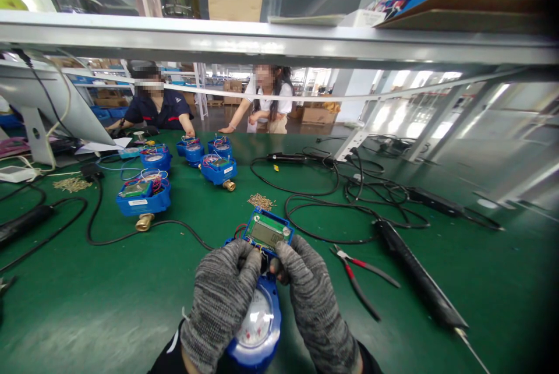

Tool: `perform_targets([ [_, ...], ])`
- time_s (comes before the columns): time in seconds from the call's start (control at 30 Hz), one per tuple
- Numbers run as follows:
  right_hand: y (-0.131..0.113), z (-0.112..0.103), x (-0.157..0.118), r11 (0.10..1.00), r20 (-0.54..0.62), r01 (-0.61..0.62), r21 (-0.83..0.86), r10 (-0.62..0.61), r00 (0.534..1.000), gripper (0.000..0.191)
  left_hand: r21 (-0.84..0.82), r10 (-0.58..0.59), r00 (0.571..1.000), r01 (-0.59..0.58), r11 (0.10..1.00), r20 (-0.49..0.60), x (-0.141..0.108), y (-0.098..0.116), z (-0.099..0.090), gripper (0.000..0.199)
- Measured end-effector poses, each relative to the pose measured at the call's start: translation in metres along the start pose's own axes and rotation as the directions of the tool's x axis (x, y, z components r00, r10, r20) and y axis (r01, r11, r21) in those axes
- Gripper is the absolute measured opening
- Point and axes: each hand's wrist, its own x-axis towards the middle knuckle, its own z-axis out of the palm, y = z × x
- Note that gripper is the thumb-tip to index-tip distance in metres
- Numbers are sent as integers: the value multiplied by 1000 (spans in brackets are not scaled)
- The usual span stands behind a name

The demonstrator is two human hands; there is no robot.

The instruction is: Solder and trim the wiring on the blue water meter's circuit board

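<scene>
Working low over a green-topped desk [144,286], a person in grey knitted gloves grips an open, rectangular blue plastic display housing holding a green circuit board and a grey screen [267,234]. The left hand [223,298] closes around its lower left corner, fingertips bunched by the thin wires; the right hand [313,298] pinches the lower right corner, thumb on the frame. Whether either also grips a wire is hidden by the fingers. The round blue meter body with a clear dial [257,324] sits beneath the wrists, toward the desk's near edge and about midway along it.

Just beyond the housing lies a loose heap of small brass-coloured screws [261,201]; to the right, red-handled pliers [349,258] rest with their handles spread, beside a long black corded tool [413,275]. Other blue meters with brass fittings [218,169] stand toward the far edge, where two people [158,110] [271,105] are at the desk's other side.

The leads look like the weak point: tilting or pulling the housing away from the body could strain a joint, and closing the case over a stray wire could pinch it. Thick glove fingertips could smudge the screen, and a nudge forward could scatter the screws.
</scene>
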Motion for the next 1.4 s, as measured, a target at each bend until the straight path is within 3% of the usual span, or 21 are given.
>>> perform_targets([
  [0.17,0,2,-1,1000,-50,0,8,0,999,35,-42,1,1000,-1,999,7,-1,-2,0,27],
  [0.33,-4,4,1,999,-119,13,43,-8,993,34,24,84,970,-81,996,-226,-6,-10,6,23],
  [0.4,-5,4,2,999,-123,11,49,-4,992,35,82,147,953,-130,988,-265,-7,-14,9,23],
  [0.57,4,1,2,997,-104,-15,75,23,994,40,146,225,951,-197,970,-211,-5,-30,15,19],
  [0.7,15,0,1,994,-108,-48,103,59,992,39,119,243,927,-217,969,-285,-3,-40,20,22],
  [1.17,18,6,1,989,-170,-51,138,74,983,47,186,261,906,-208,960,-332,-6,-30,18,32],
  [1.3,14,4,1,992,-133,-54,115,69,989,46,217,290,920,-236,947,-265,-4,-30,12,28],
  [1.4,13,0,2,994,-35,-71,80,74,997,45,233,295,916,-235,944,-273,-3,-29,9,26],
])
